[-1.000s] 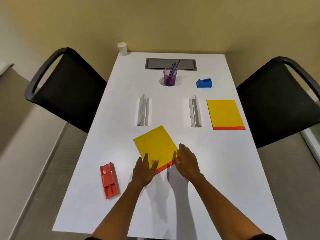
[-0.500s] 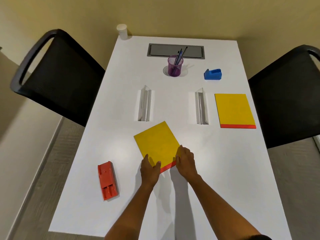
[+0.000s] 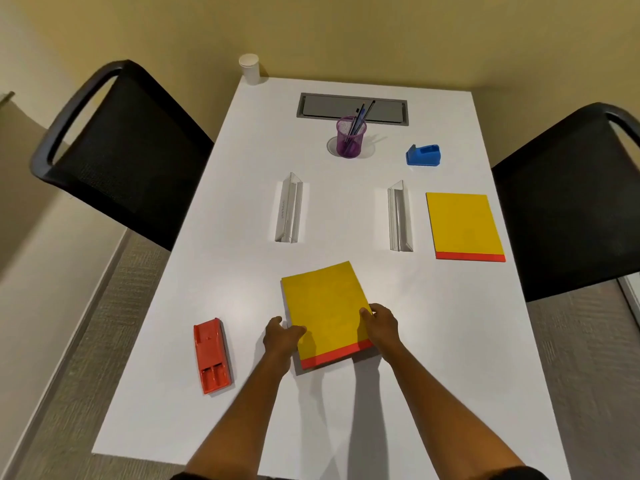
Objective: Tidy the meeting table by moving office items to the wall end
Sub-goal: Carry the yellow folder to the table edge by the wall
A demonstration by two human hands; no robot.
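Observation:
A yellow notepad with a red edge (image 3: pixel 325 306) is in the near middle of the white table (image 3: pixel 450 341), held on both sides. My left hand (image 3: pixel 280 337) grips its left edge, thumb on top. My right hand (image 3: pixel 381 325) grips its right edge. A second yellow notepad (image 3: pixel 462 225) lies flat at the right. A red stapler-like tray (image 3: pixel 212 355) lies to the left of my hands. Farther off stand a purple mesh pen cup (image 3: pixel 350 136) with pens and a blue tape dispenser (image 3: pixel 424 155).
Two clear acrylic sign holders (image 3: pixel 290 211) (image 3: pixel 400 216) lie mid-table. A grey cable hatch (image 3: pixel 353 108) is set in the table near the wall, and a white paper cup (image 3: pixel 250 68) stands at the far left corner. Black chairs (image 3: pixel 121 150) (image 3: pixel 568 206) flank both sides.
Both hands moved from the notepad's near corner to its two side edges and closed on it. The notepad has turned straighter, its red edge toward me.

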